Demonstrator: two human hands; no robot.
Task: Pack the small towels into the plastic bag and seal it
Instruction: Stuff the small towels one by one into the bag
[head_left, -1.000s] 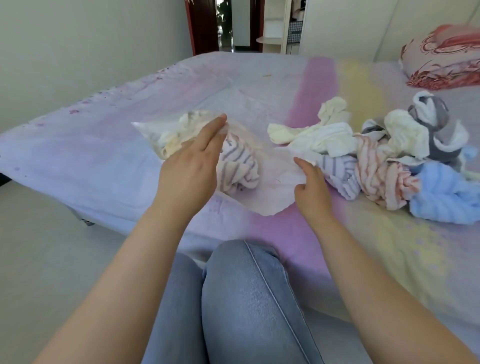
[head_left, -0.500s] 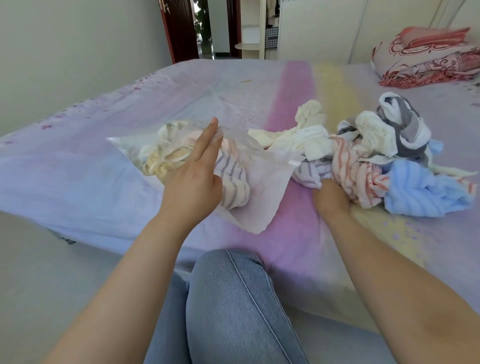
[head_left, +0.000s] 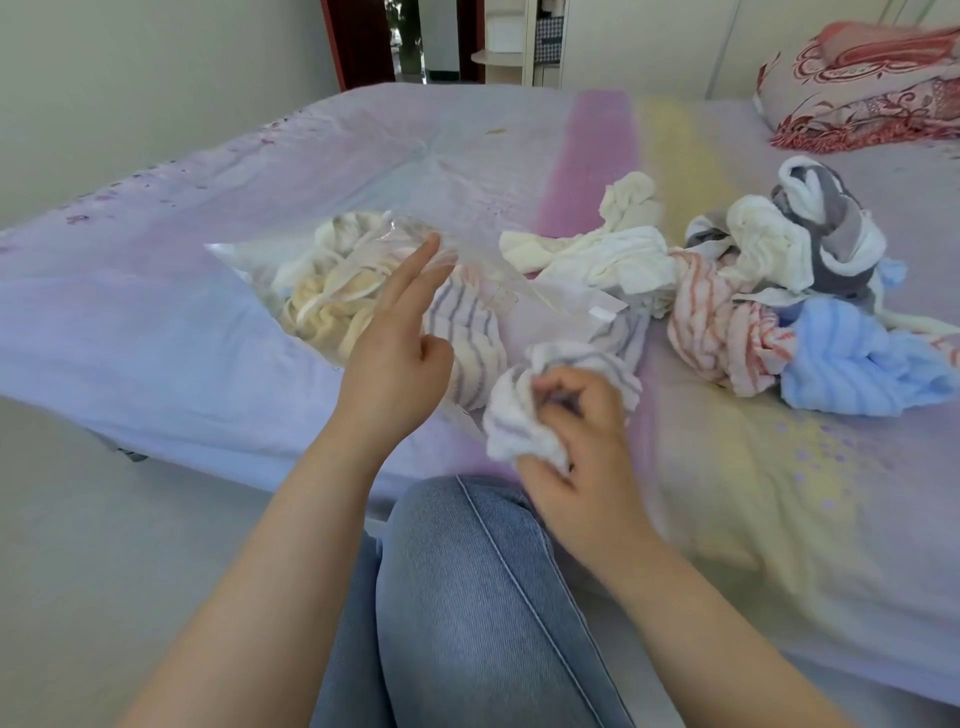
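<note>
Head view shows your knee in blue jeans (head_left: 467, 597) nearest, at the bed's edge; just beyond it your right hand (head_left: 582, 457) grips a white towel with grey stripes (head_left: 524, 410), fingers curled round the bunched cloth, lifted just beside the bag's mouth; your left hand (head_left: 395, 358) is raised over the plastic bag (head_left: 249, 260), forefingers straight and close together against the clear film, the rest curled; the bag lies on the bed sheet (head_left: 156, 322), unsealed, holding a yellow-and-white towel (head_left: 332, 296) and a striped towel (head_left: 467, 332); farther right, the loose pile of towels (head_left: 753, 291) rests on the sheet, a blue towel (head_left: 857, 364) at its near edge; a red patterned pillow (head_left: 872, 88) sits at the far corner.
</note>
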